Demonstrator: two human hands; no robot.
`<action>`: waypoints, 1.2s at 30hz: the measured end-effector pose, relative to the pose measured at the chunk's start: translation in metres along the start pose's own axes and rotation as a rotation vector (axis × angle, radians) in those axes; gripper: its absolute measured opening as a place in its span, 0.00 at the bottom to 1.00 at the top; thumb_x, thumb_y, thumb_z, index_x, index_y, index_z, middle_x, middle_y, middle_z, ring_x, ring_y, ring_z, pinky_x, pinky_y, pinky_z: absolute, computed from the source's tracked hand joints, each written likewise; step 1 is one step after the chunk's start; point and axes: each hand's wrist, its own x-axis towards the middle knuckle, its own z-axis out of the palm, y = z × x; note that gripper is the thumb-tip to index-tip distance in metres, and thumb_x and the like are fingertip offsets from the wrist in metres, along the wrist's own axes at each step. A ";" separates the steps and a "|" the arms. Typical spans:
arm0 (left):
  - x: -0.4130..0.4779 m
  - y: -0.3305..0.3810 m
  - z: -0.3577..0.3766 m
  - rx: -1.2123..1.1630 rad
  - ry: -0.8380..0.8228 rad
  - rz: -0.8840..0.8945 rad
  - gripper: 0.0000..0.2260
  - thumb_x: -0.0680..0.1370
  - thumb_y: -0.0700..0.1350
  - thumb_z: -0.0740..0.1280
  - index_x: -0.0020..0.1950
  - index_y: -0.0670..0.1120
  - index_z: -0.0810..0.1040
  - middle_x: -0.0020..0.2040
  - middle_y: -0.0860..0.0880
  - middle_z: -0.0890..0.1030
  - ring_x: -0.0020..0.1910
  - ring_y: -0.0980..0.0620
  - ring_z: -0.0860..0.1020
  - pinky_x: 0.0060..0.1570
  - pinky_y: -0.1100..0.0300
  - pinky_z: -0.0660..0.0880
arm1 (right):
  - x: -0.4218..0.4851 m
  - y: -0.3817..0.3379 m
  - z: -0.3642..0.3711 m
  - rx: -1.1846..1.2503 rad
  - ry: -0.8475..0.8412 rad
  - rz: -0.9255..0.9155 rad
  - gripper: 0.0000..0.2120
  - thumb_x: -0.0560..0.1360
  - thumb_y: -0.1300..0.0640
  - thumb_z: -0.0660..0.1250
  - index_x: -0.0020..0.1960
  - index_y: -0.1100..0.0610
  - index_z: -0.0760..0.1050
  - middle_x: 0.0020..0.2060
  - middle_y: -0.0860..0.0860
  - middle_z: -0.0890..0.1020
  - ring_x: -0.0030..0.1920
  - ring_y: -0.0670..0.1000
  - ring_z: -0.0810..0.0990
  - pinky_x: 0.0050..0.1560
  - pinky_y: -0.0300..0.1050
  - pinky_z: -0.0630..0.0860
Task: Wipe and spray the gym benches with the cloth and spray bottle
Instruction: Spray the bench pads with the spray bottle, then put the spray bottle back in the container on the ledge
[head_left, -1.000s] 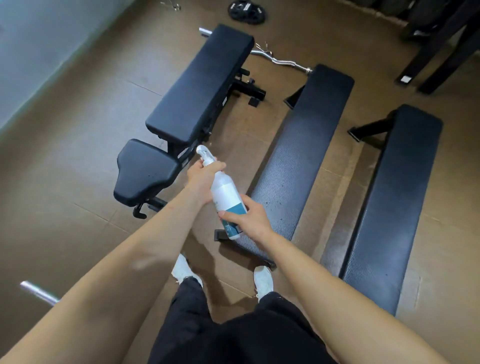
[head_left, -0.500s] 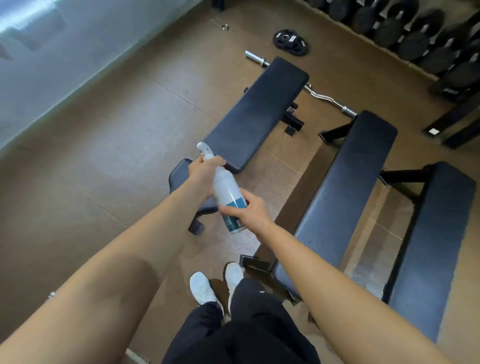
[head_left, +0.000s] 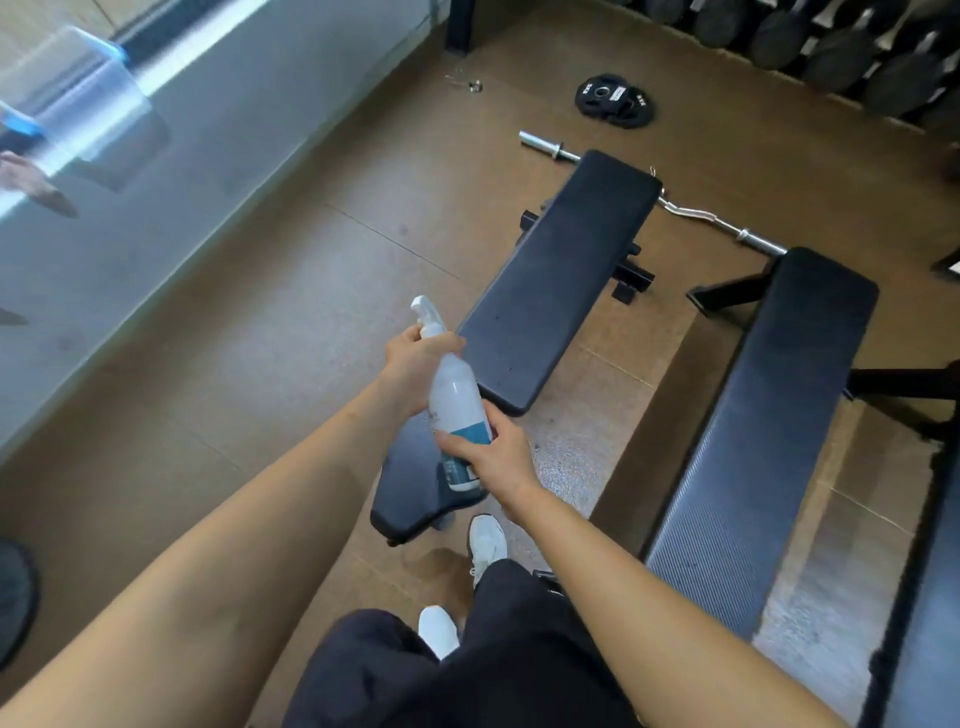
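Both hands hold a white spray bottle (head_left: 456, 396) with a blue label, tilted with its nozzle pointing up and left. My left hand (head_left: 415, 358) grips its neck just under the spray head. My right hand (head_left: 491, 457) wraps the lower body at the label. Below the bottle stands a black adjustable bench (head_left: 561, 270) whose small seat pad (head_left: 410, 488) lies under my hands. A long flat bench (head_left: 758, 431) runs at the right, and the edge of a third bench (head_left: 930, 623) shows at the far right. No cloth is in view.
A curl bar (head_left: 691, 213) lies on the brown floor behind the benches, with a black weight plate (head_left: 613, 101) beyond it. Dumbbells (head_left: 831, 47) line the back right. A mirror wall (head_left: 156, 156) runs along the left. My white shoes (head_left: 485, 540) stand near the seat pad.
My view has shifted left and forward, so the benches sit further right and lower in frame. Both hands keep the same grip on the bottle. My feet have stepped closer to the adjustable bench.
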 end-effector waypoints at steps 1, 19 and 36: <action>0.007 0.007 -0.001 -0.001 -0.008 0.010 0.17 0.69 0.39 0.77 0.55 0.43 0.79 0.47 0.42 0.81 0.42 0.44 0.81 0.44 0.45 0.83 | 0.009 -0.005 0.002 0.014 -0.003 0.005 0.27 0.69 0.47 0.80 0.65 0.46 0.76 0.53 0.47 0.82 0.53 0.47 0.83 0.48 0.41 0.83; 0.106 0.108 -0.255 -0.122 -0.261 0.045 0.29 0.75 0.46 0.77 0.73 0.47 0.70 0.59 0.47 0.80 0.50 0.50 0.81 0.43 0.58 0.78 | 0.099 -0.084 0.243 0.102 -0.046 0.126 0.22 0.73 0.56 0.77 0.65 0.55 0.77 0.55 0.56 0.85 0.51 0.53 0.85 0.48 0.44 0.83; 0.065 0.149 -0.510 -0.025 -0.145 0.255 0.29 0.69 0.42 0.80 0.68 0.50 0.76 0.60 0.48 0.84 0.59 0.48 0.83 0.57 0.51 0.82 | 0.167 -0.186 0.497 0.244 -0.451 0.255 0.28 0.76 0.49 0.68 0.72 0.58 0.70 0.62 0.60 0.81 0.61 0.57 0.82 0.63 0.53 0.78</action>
